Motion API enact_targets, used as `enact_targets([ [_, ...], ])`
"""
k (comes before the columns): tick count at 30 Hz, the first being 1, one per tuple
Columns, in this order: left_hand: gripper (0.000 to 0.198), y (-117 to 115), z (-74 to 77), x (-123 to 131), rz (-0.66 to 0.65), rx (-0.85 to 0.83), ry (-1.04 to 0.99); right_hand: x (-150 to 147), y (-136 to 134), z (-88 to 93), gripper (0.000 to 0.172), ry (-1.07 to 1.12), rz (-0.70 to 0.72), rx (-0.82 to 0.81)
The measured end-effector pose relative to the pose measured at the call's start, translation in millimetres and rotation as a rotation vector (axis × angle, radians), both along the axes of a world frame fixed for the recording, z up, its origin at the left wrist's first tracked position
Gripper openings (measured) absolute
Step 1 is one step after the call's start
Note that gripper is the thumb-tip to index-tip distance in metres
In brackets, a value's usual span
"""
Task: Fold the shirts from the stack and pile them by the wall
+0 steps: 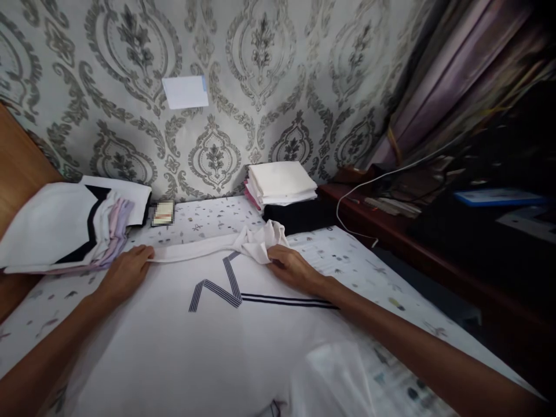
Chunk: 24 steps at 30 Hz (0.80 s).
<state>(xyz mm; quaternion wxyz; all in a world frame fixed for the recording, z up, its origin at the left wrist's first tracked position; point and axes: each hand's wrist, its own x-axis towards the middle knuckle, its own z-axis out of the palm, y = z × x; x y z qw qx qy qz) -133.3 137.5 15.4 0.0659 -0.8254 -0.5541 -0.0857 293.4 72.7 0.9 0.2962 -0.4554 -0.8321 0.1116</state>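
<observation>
A white garment (208, 347) with dark striped lines lies spread on the patterned bed sheet (208, 214). Its far edge is a white band, bunched up at the right end. My left hand (130, 266) is closed on the far left corner of the garment, fingers pressed together on the edge. On the right, my right hand (292, 267) pinches the cloth just beside the bunched part. Between the two hands the edge runs nearly straight.
Folded clothes (61, 223) are stacked at the left, near a small packet (163, 213). Another folded stack (282, 180) sits by the wall, beside black cloth (299, 215). A dark red table (369, 214) with a white cable (347, 200) stands at the right.
</observation>
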Motion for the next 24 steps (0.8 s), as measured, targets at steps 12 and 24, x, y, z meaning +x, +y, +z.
enact_targets([
  [12,0.044,33,11.7,-20,0.110,-0.240,-0.360,13,41,38.6,0.032,-0.028,-0.482,-0.118],
  [24,0.024,48,12.5,-15,0.281,-0.360,-0.218,12,106,37.9,0.013,-0.304,-0.682,-0.294],
])
